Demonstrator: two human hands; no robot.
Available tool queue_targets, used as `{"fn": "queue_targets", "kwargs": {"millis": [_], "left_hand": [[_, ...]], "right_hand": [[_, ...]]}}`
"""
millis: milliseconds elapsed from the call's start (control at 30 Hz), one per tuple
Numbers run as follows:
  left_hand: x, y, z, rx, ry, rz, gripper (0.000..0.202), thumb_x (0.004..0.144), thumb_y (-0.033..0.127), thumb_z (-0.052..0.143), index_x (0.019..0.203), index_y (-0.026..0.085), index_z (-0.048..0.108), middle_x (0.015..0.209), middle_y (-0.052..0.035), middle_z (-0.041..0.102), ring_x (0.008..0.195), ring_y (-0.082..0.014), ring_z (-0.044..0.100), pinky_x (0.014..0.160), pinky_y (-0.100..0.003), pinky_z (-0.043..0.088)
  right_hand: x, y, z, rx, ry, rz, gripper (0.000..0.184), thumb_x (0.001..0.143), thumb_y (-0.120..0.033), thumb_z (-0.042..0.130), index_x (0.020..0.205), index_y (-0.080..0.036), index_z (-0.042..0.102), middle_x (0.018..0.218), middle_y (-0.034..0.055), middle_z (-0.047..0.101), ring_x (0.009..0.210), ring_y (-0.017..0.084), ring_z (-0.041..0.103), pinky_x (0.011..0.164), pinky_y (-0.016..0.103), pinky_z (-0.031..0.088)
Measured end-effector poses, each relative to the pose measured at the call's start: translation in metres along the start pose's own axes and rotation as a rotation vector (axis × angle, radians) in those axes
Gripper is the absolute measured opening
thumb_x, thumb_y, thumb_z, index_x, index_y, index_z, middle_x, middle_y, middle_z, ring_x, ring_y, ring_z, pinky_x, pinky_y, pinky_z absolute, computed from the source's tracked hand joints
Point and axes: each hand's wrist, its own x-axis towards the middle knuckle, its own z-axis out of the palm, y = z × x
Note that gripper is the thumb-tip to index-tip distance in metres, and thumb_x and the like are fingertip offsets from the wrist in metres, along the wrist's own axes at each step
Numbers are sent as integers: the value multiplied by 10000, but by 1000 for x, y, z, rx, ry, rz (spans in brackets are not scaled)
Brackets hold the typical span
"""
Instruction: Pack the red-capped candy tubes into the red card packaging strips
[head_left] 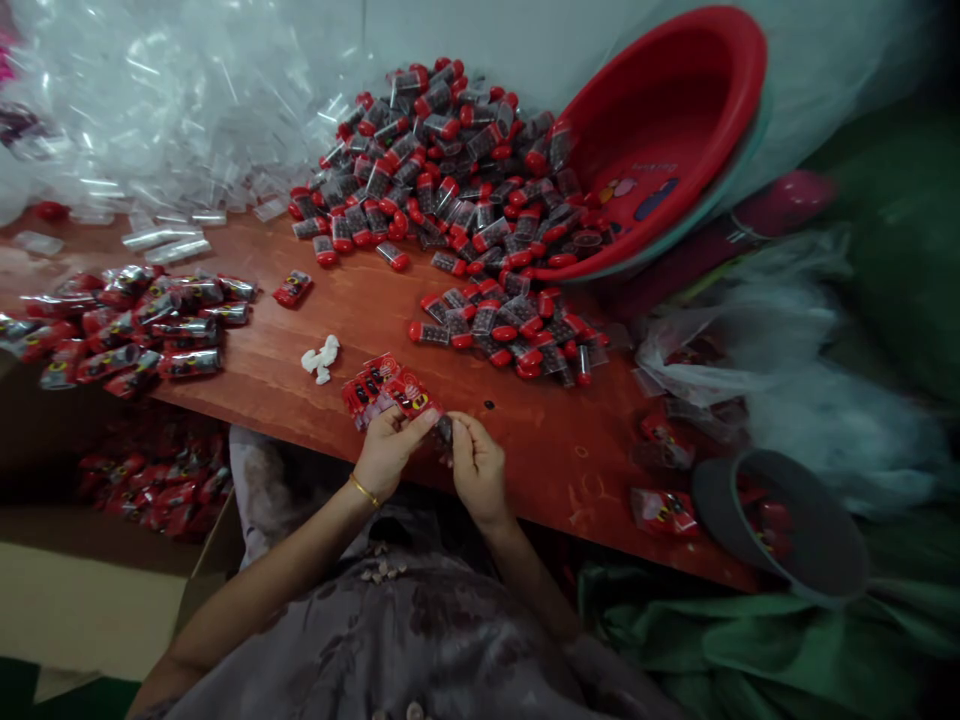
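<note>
At the table's front edge my left hand (pixel 386 455) is closed, its thumb pressing on a red printed plastic sleeve (pixel 412 392). More such flat sleeves (pixel 366 395) lie just behind its fingers. Close against it, my right hand (pixel 480 472) pinches a small dark-filled tube (pixel 444 432) at the sleeve's end. Whether the tube is inside the sleeve I cannot tell. Beyond my hands lies a small group of clear tubes with red caps and dark contents (pixel 487 325). A larger heap of the same tubes (pixel 450 160) rises behind it.
Left on the wooden table (pixel 255 385) are wrapped red packets (pixel 135 325), a single packet (pixel 292 289) and a white crumpled scrap (pixel 321 358). Clear empty tubes (pixel 169 243) lie behind. A red basin (pixel 667 130) leans at right; a grey bowl (pixel 780 525) stands nearer. A box (pixel 97 600) holds packets.
</note>
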Motion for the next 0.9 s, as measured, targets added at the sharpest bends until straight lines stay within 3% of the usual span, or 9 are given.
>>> {"fn": "queue_targets", "kwargs": {"millis": [133,267,367,533,667,833,900], "left_hand": [[1,-8,-3,16,-62,31,354,550,421,800,708,134,666,548,37,579,460,-49,440,470,-187,366],[0,-9,-1,-8,-162,38,352,619,471,748,713,143,661,588,19,600,487,-72,476,482,-204,387],[1,-7,-1,-29,-150,51,351,610,477,753,666,149,641,607,11,611,531,-88,509,535,-218,417],[1,-13,-4,62,-172,66,384,714,521,649,601,159,593,470,35,516,417,-72,429,453,-217,347],[-2,-17,-3,127,-131,113,354,633,496,726,653,153,640,569,17,598,523,-89,503,537,-218,410],[2,-13,-2,8,-77,51,386,586,514,746,611,154,609,550,16,585,468,-83,488,460,-213,389],[4,-13,-2,4,-92,20,385,579,503,755,614,151,603,503,27,551,424,-76,464,423,-206,366]], "right_hand": [[-2,-4,12,113,70,78,239,929,-380,366,965,-211,530,727,-3,599,448,93,510,449,227,454],[1,-9,17,229,120,113,181,913,-394,400,911,-224,460,692,-29,545,439,85,490,418,214,433],[4,-10,18,193,126,74,170,899,-391,435,932,-226,457,710,-22,543,483,89,507,439,213,428],[6,-7,23,269,116,138,176,923,-393,369,861,-236,418,586,-67,451,414,82,447,396,204,386],[4,-2,21,144,238,33,156,894,-378,432,883,-224,447,730,-11,517,552,102,526,473,220,433],[0,0,20,200,96,72,147,919,-374,396,908,-231,430,674,-50,490,446,78,497,424,208,425],[1,-1,22,188,109,88,155,920,-377,394,895,-227,430,674,-49,494,438,76,492,414,204,422]]}}
